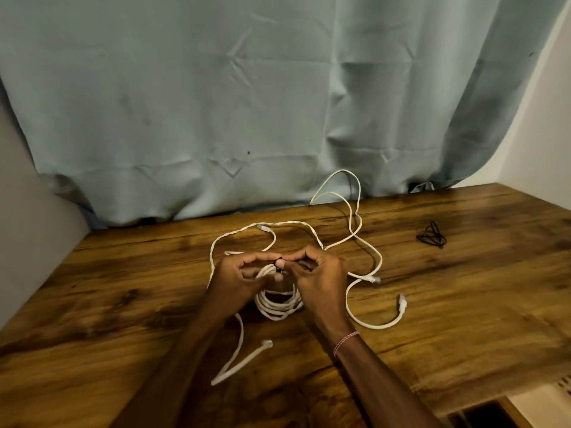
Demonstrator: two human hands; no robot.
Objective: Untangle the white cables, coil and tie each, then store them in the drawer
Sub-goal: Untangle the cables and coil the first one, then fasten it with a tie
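Coiled white cable (278, 305): left hand (239, 274) grips it, right hand (319, 271) fingers pinch black tie (279, 263). Tie slipping would let loops below spring loose.

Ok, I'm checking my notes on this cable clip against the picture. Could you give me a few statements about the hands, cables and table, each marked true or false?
1. The left hand and the right hand both grip the coiled white cable. True.
2. Every white cable is already coiled. False: a loose white cable sprawls across the table.
3. The black ties lie on the table to the right of the hands, with neither hand touching them. True.
4. A red curtain hangs behind the table. False: the curtain is pale blue-green.
5. A thread bracelet sits on the left wrist. False: the thread bracelet is on the right wrist.
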